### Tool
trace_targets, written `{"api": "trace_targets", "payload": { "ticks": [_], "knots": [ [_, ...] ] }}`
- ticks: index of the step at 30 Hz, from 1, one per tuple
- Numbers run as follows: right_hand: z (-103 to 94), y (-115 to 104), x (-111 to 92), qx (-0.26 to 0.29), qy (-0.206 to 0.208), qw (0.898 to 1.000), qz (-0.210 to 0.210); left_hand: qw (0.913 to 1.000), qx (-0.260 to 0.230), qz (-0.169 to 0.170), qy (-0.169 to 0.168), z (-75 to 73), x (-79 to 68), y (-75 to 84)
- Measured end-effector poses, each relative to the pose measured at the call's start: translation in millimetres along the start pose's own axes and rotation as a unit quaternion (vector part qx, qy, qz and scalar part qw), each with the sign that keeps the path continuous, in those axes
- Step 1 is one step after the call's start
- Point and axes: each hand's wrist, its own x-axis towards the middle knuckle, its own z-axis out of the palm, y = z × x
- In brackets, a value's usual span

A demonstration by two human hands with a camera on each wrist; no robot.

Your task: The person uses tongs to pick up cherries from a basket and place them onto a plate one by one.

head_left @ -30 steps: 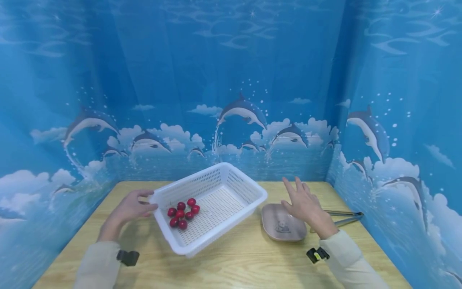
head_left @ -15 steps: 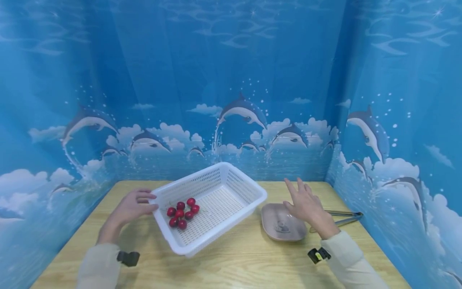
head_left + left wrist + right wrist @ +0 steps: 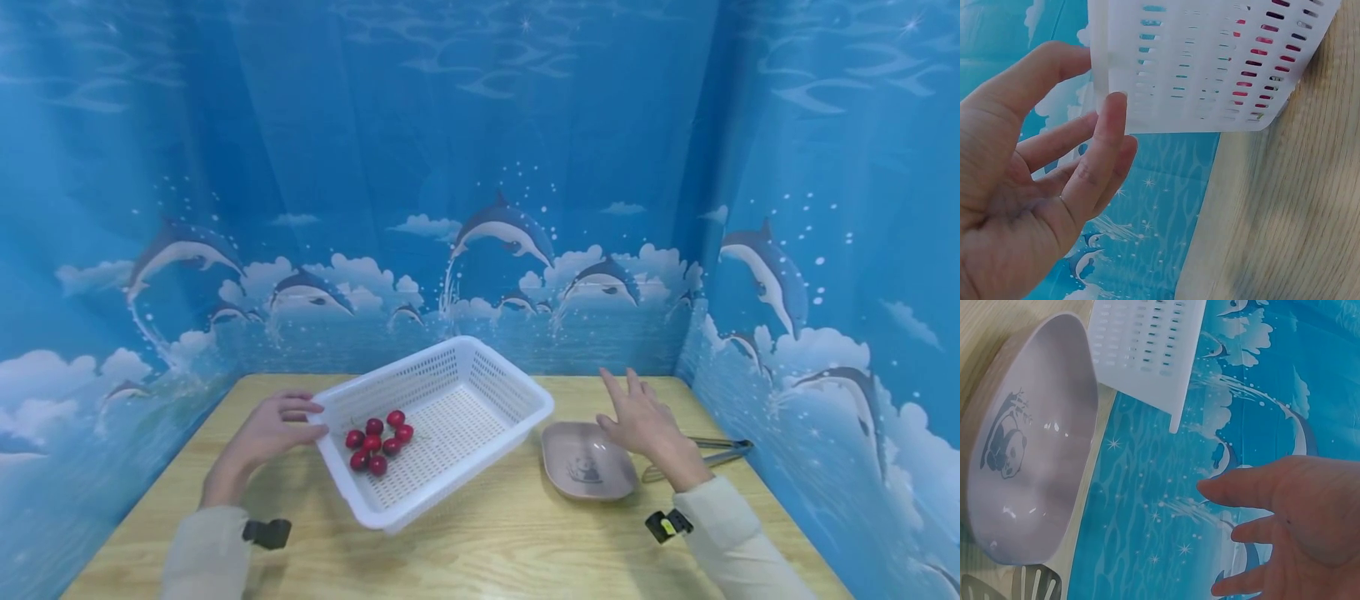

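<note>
The left hand (image 3: 270,429) grips the left end of the basket (image 3: 465,469), thumb and fingers bent about its rim; in the left wrist view one fingertip lies against the outer wall. The right hand (image 3: 648,425) is open, fingers apart and pointing to the far side, held in the air over the right edge of the bowl (image 3: 588,457) and well apart from the basket.

The basket is white, with slotted walls, and stands at an angle left of centre on the table (image 3: 480,554), one end towards the near left and the other towards the far right. Red cherries (image 3: 371,443) sit bunched inside it at the left end, some with stems; the right part of its floor is bare.

Just right of the basket is the bowl, pinkish grey and squarish, with a panda drawn inside. Beyond it to the right lie the tongs (image 3: 727,455), partly hidden by the right hand and forearm; the right wrist view shows their slotted heads beside the bowl.

Pale sleeves (image 3: 210,542) cover both forearms. A blue dolphin curtain (image 3: 480,150) rises at the left, far and right sides.
</note>
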Motion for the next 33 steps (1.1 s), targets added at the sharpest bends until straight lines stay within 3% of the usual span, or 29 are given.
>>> {"api": "trace_targets", "payload": {
  "ticks": [18,27,33],
  "knots": [
    [-2.2,40,-1,0.015,-0.032,0.999,0.018,0.9978,0.015,0.049,0.042,5.8,4.6,-10.9],
    [0.7,67,2,0.000,-0.015,1.000,-0.008,0.9982,0.007,0.040,0.045,5.5,5.4,-12.5],
    [-0.7,95,6,0.020,-0.057,0.998,-0.016,0.9988,0.002,0.029,0.040,5.5,5.8,-11.7]
  ]
}}
